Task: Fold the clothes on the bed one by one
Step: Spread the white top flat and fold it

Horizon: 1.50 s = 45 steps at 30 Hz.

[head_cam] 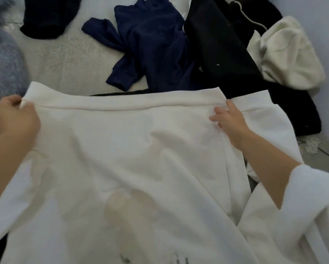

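Observation:
A large white sweatshirt point(121, 149) lies spread across the bed in front of me, its hem band at the far edge and a faint print showing through. My left hand point(16, 117) pinches the hem's left corner. My right hand point(229, 119) grips the fabric near the hem's right corner, thumb on top. Beyond it lie a navy blue top point(154, 52), a black garment point(226, 54) and a cream garment point(285, 54), all unfolded.
Another dark piece point(49, 16) lies at the far left of the pale bedspread point(68, 60). A grey-blue fuzzy item point(3, 69) sits at the left edge. A light wall point(323, 35) borders the bed on the right.

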Tool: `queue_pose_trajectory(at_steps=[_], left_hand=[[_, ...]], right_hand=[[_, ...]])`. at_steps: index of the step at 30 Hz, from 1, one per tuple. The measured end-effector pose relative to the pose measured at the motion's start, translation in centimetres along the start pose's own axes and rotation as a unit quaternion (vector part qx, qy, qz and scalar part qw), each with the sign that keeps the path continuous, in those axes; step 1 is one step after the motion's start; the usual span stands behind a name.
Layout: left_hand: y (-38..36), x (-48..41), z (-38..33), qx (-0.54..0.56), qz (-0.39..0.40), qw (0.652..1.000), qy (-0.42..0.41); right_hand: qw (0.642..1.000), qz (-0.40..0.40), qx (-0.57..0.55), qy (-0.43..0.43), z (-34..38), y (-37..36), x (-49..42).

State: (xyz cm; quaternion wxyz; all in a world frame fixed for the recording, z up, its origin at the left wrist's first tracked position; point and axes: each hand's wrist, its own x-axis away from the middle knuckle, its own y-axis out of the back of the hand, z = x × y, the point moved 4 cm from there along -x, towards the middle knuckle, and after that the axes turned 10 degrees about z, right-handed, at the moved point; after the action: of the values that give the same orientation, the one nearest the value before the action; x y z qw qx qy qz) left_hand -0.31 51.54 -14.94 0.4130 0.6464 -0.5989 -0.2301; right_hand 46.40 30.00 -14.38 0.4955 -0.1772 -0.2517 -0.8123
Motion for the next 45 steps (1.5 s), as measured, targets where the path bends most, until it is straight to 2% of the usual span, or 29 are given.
queue_pose_trajectory(at_steps=[2, 4, 6, 8, 11, 15, 17, 19, 20, 22, 24, 26, 27, 30, 34, 36, 37, 39, 40, 41, 42, 43, 45], left_hand=[[-0.3, 3.6, -2.2, -0.048, -0.03, 0.996, -0.066], [-1.3, 9.6, -4.1, -0.092, -0.015, 0.976, -0.195], [-3.1, 16.5, -4.4, -0.141, 0.042, 0.944, -0.296], [-5.6, 23.5, -3.4, -0.175, 0.123, 0.911, -0.353], [-9.2, 32.5, -1.4, -0.198, 0.239, 0.879, -0.361], [-12.2, 41.5, -0.4, -0.221, 0.324, 0.839, -0.377], [-12.6, 44.3, -0.6, -0.231, 0.338, 0.828, -0.383], [-12.8, 46.6, -0.9, -0.245, 0.345, 0.815, -0.396], [-12.9, 47.6, -0.9, -0.254, 0.349, 0.807, -0.403], [-13.3, 49.6, -0.9, -0.275, 0.355, 0.793, -0.411], [-13.8, 51.8, -0.8, -0.287, 0.37, 0.783, -0.41], [-14.3, 54.6, -0.4, -0.288, 0.39, 0.766, -0.423], [-14.4, 56.0, -0.2, -0.285, 0.402, 0.757, -0.43], [-14.6, 59.0, 0.0, -0.274, 0.442, 0.753, -0.404], [-14.6, 60.7, -0.6, -0.282, 0.49, 0.76, -0.32], [-14.7, 61.0, -0.5, -0.272, 0.552, 0.744, -0.26], [-14.9, 61.0, -0.5, -0.27, 0.58, 0.733, -0.23], [-15.1, 61.0, -0.7, -0.285, 0.632, 0.694, -0.195], [-15.1, 60.8, -0.9, -0.291, 0.65, 0.678, -0.182], [-15.3, 60.4, -1.2, -0.289, 0.658, 0.674, -0.172], [-15.6, 59.9, -1.7, -0.272, 0.65, 0.689, -0.17], [-15.9, 59.0, -2.5, -0.239, 0.622, 0.724, -0.176], [-16.1, 56.4, -4.4, -0.158, 0.509, 0.824, -0.195]], right_hand=[[0.991, -0.048, 0.112, 0.062, -1.1, -0.3, 2.6], [0.972, -0.049, 0.212, 0.09, -3.3, -0.7, 5.9], [0.955, -0.019, 0.28, 0.09, -6.3, -1.0, 9.8], [0.922, -0.017, 0.371, 0.108, -8.9, -0.3, 13.5], [0.86, -0.021, 0.498, 0.107, -11.6, 1.6, 17.6], [0.755, -0.037, 0.648, 0.097, -13.1, 5.1, 20.9], [0.677, 0.004, 0.736, 0.031, -14.2, 8.4, 21.9], [0.621, 0.018, 0.78, -0.068, -15.3, 12.4, 22.9], [0.622, -0.001, 0.776, -0.101, -15.8, 14.2, 23.3], [0.683, -0.023, 0.724, -0.093, -16.5, 15.7, 23.8], [0.734, -0.018, 0.679, -0.02, -17.2, 15.3, 23.9], [0.756, -0.021, 0.652, 0.055, -17.5, 14.5, 24.7], [0.765, -0.014, 0.641, 0.061, -17.9, 14.3, 25.2], [0.764, 0.026, 0.644, 0.023, -19.9, 14.0, 26.0], [0.768, -0.024, 0.627, 0.126, -18.5, 14.2, 26.6], [0.757, -0.043, 0.636, 0.145, -17.7, 15.3, 26.6], [0.757, -0.016, 0.643, 0.119, -17.6, 15.7, 26.5], [0.759, 0.061, 0.648, 0.017, -18.4, 16.5, 25.9], [0.765, 0.084, 0.638, -0.019, -18.6, 16.8, 25.5], [0.785, 0.082, 0.614, -0.017, -18.3, 16.9, 25.0], [0.805, 0.065, 0.589, 0.009, -17.6, 16.7, 24.5], [0.818, 0.034, 0.572, 0.055, -16.9, 16.4, 23.8], [0.8, -0.012, 0.59, 0.109, -15.5, 15.7, 22.0]])
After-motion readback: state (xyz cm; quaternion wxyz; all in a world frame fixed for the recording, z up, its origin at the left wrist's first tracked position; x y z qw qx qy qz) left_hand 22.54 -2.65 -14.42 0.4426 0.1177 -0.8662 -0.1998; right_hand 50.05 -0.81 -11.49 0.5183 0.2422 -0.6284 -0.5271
